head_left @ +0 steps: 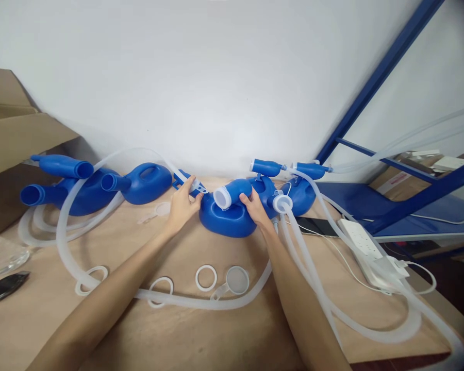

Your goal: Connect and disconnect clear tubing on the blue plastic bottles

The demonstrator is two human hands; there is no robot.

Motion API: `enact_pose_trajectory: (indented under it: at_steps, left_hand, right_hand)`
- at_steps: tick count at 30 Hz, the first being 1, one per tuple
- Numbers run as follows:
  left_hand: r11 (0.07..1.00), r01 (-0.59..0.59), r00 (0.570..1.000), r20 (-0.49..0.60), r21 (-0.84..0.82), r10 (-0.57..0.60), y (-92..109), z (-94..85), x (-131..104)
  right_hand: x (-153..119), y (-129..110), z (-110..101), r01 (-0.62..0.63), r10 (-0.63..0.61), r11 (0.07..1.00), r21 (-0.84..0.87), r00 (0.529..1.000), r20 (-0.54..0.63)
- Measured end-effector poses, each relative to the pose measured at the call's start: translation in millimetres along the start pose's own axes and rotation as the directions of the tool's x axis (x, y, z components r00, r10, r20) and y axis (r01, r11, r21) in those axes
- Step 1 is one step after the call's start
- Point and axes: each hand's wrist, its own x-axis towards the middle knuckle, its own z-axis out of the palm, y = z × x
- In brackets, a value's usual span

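Observation:
At the middle of the table, a blue jug [227,222] lies on its side with its handle opening facing up. Above it, my right hand [254,206] is wrapped round a blue bottle-shaped part [235,194], whose wide end has a white ring and points left. My left hand [183,203] pinches a small clear plastic piece [199,187] beside the jug's left end. A blue piece [183,176] shows partly behind that hand. A long translucent hose [216,301] curves across the table below both hands.
More blue jugs [147,183] stand left and right. White rings [206,278] and a round clear cap [237,280] lie in front. A power strip [365,252] and a phone [317,226] are at right, a cardboard box [19,134] at left, and a blue metal frame [386,62] behind right.

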Motion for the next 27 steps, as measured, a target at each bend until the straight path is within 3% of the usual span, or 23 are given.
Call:
enact_pose_trajectory:
  at_steps: [8,16,21,27]
  left_hand:
    - [0.984,0.102,0.989,0.095,0.145,-0.117,22,-5.7,3]
    - [0.959,0.096,0.989,0.081,0.267,-0.121,51,-2.8,7]
    - [0.981,0.073,0.996,0.032,0.181,-0.080,31,3.5,6]
    - [0.995,-0.075,0.997,0.021,-0.065,0.077,-1,16.4,13]
  right_hand:
    - [-3,-5,2,-0.009,0.008,0.999,0.041,1.000,0.025]
    - [-1,-3,1,-0.022,0.022,1.000,0.021,1.000,0.010]
    - [-2,2,-2,-0.040,0.040,0.999,0.034,0.999,-0.010]
    - [-2,1,-4,-0.037,0.037,0.999,0.026,0.999,0.011]
